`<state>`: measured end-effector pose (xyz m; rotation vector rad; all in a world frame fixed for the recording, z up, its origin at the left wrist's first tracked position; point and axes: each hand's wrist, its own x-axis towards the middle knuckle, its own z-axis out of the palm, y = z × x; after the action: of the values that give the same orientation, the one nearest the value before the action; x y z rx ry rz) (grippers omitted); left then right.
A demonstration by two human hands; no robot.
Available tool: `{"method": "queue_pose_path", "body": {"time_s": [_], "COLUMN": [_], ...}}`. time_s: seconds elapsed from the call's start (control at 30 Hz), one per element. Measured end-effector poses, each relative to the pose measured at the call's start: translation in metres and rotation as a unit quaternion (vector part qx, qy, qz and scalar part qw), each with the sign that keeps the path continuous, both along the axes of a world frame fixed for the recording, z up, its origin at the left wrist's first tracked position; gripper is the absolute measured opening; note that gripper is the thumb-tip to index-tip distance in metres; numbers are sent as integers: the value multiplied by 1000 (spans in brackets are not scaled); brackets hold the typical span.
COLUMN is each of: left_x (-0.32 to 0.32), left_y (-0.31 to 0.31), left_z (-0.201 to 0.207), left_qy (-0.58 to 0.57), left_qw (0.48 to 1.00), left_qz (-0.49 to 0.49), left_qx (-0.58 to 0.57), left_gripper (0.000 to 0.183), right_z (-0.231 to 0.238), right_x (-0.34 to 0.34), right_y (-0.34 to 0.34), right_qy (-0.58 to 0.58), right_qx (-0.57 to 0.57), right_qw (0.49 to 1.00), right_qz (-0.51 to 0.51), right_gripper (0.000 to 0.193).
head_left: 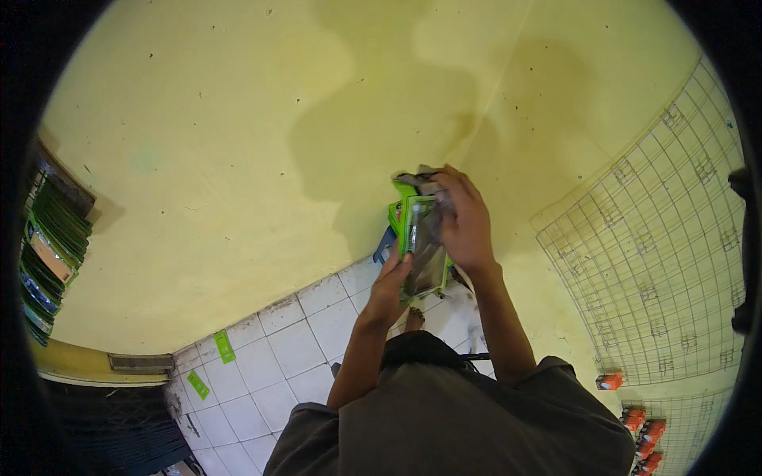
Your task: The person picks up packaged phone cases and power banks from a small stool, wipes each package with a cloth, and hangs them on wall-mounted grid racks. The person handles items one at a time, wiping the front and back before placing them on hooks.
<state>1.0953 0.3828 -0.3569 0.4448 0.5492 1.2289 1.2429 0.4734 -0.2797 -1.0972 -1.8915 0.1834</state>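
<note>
Green-edged clear packet [414,228] between hands, above floor tiles [298,349]. Left hand [386,284] pinches its lower left edge; right hand [467,224] meets grey cloth-like piece [429,187], grip unclear. Risk: hard push could slip packet loose.

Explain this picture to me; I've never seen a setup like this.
There is no machine arm here: you see a person's left hand and right hand, both bare. This single picture comes from a wide camera worn on that person's head, looking down, so straight edges bend. The left hand holds a clear packet with green edges; the right hand is at its upper part, beside a grey item too blurred to identify. Two green cards lie on the white tiled floor. At right is a wire rack.
</note>
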Motion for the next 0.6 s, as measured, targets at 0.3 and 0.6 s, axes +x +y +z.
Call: {"method": "queue_pose_path", "body": {"time_s": [0.3,0.6], "left_x": [-8,1], "left_y": [9,0], "left_z": [-1,23], "left_qy": [-36,-44], "left_qw": [999,997], "left_qz": [28,41], "left_qx": [17,46], "left_gripper": [54,95], "right_z": [-12,-45], "right_x": [11,-12], "right_y": [-39,-115], "right_qy": [296,170], "right_qx": [-129,-136], "right_qw": [945,969], "right_qz": [58,118], "right_gripper": [34,52]}}
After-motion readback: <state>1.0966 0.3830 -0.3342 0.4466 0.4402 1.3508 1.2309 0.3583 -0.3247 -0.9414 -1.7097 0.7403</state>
